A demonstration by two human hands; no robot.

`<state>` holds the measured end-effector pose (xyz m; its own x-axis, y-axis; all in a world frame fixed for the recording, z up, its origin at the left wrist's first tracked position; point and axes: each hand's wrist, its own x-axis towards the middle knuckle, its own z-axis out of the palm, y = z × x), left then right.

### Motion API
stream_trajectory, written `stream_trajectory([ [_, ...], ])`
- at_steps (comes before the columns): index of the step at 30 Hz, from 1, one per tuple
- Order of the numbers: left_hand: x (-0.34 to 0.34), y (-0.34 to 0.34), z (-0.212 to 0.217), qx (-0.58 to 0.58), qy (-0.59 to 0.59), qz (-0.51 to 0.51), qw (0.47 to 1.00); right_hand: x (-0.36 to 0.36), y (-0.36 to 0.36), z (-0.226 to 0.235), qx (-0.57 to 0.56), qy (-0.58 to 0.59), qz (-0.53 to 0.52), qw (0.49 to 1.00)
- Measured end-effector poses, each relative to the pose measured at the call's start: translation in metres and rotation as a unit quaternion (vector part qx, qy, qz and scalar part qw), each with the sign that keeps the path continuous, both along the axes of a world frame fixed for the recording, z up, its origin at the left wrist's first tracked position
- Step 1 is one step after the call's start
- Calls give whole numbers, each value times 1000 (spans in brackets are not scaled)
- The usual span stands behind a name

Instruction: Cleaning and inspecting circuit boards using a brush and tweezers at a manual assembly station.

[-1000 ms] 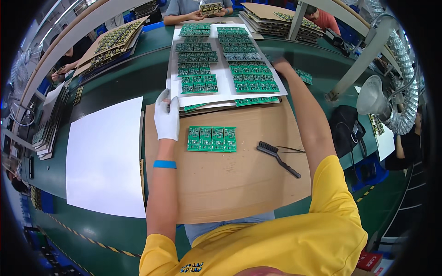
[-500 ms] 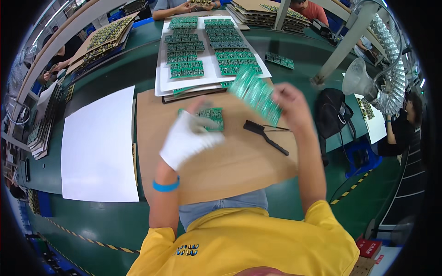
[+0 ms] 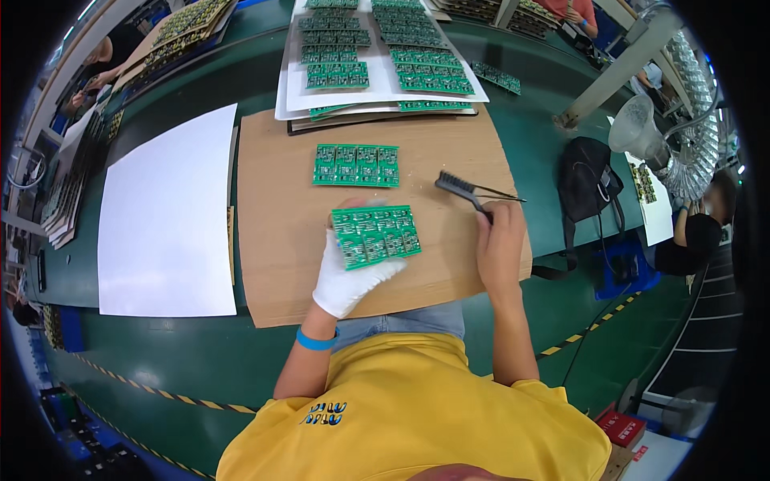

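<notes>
My left hand (image 3: 346, 276) wears a white glove and holds a green circuit board panel (image 3: 375, 235) above the brown cardboard sheet (image 3: 273, 240). My bare right hand (image 3: 500, 244) is closed on the handle of a black brush (image 3: 461, 190), whose bristle end lies on the cardboard. A second green panel (image 3: 357, 165) lies flat on the cardboard just beyond the held one.
A large white sheet (image 3: 168, 216) lies to the left on the green table. White trays with several green panels (image 3: 377, 48) sit at the far side. A black bag (image 3: 585, 188) and a lamp (image 3: 638, 128) are on the right. Other people work at the table's edges.
The panel passed from my raised right hand to my gloved left hand. My right hand came down and took hold of the brush.
</notes>
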<state>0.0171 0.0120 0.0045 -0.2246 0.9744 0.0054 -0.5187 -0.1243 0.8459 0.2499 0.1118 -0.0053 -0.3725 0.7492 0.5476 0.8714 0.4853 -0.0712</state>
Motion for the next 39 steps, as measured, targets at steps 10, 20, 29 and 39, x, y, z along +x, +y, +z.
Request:
stream_trajectory([
  [10,-3,-6,-30,74,210,35,974,-52,-67,47,-408,355,274,795],
  [20,-2,-5,-39,68,132,27,989,-66,-70,58,-322,212,246,889],
  [29,5,-13,-23,37,37,36,998,-37,-48,44,-254,125,129,950],
  [39,-5,-4,-41,100,237,60,964,-42,-81,47,-224,137,196,945],
])
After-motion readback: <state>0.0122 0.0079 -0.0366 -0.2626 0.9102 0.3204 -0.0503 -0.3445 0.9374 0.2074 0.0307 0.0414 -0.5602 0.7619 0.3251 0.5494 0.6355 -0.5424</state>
